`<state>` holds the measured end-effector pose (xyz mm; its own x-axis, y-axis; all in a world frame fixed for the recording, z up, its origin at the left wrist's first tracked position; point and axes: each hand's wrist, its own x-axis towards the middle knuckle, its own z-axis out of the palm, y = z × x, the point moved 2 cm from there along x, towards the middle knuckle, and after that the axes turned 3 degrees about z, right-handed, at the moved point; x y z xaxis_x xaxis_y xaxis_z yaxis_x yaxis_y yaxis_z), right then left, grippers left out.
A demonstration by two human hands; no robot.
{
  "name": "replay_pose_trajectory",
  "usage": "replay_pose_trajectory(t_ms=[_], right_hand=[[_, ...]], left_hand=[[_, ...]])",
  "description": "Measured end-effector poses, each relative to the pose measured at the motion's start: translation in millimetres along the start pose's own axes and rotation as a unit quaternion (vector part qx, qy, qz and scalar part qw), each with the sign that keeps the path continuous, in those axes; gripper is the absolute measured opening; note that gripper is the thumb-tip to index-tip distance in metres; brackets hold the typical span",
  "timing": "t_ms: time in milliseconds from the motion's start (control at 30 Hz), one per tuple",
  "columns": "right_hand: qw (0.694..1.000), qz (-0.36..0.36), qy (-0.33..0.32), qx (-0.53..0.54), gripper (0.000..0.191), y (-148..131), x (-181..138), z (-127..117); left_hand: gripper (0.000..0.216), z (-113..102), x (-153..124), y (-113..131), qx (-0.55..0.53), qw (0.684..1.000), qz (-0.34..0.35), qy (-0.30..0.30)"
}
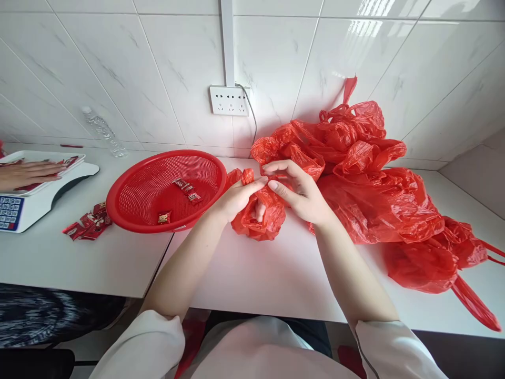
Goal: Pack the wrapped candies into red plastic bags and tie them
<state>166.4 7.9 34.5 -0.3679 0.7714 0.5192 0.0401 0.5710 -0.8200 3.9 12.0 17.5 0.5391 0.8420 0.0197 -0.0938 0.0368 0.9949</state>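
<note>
Both my hands work on a small red plastic bag [258, 218] resting on the white table [252, 273]. My left hand [236, 197] grips the bag's left side with closed fingers. My right hand [298, 192] pinches the bag's top, fingers curled around the plastic. The fingertips of the two hands meet above the bag. A red mesh basket [130, 197] stands just left of my left hand and holds several small red packets [188, 190].
A large heap of red plastic bags [379, 195] lies at the right, up against the tiled wall. At the far left another person's hand [26, 173] rests on a white scale [47, 192]. Loose red packets [89, 223], a plastic bottle [104, 132] and a wall socket [229, 100] are also here.
</note>
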Motion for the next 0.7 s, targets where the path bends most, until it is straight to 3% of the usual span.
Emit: replay_pose_trajectory(t_ms=[133, 267, 433, 500, 600, 700], right_hand=[[0.996, 0.064, 0.024, 0.060, 0.023, 28.0, -12.0, -1.2], [0.992, 0.074, 0.073, 0.072, 0.019, 42.9, -20.4, -2.9], [0.979, 0.043, 0.199, 0.029, 0.015, 38.5, -28.8, -17.3], [0.978, 0.017, 0.209, 0.023, 0.013, 31.2, -33.9, -20.3], [0.991, -0.011, 0.129, 0.020, 0.011, 19.0, -43.5, -15.7], [0.999, -0.013, -0.044, -0.014, 0.005, 12.9, -52.8, -1.2]], left_hand=[[0.032, 1.4, -1.1, -5.7, -0.030, 0.999, -0.043, 0.014], [0.028, 4.6, -1.1, -14.2, -0.056, 0.995, -0.085, 0.023], [0.034, -0.4, -2.3, -26.1, -0.137, 0.975, -0.171, -0.018], [0.032, -2.5, -1.3, -30.1, -0.190, 0.964, -0.183, -0.041], [0.028, -6.1, 2.2, -33.1, -0.264, 0.952, -0.150, -0.034], [0.021, -10.4, 3.9, -31.8, -0.282, 0.953, -0.112, 0.009]])
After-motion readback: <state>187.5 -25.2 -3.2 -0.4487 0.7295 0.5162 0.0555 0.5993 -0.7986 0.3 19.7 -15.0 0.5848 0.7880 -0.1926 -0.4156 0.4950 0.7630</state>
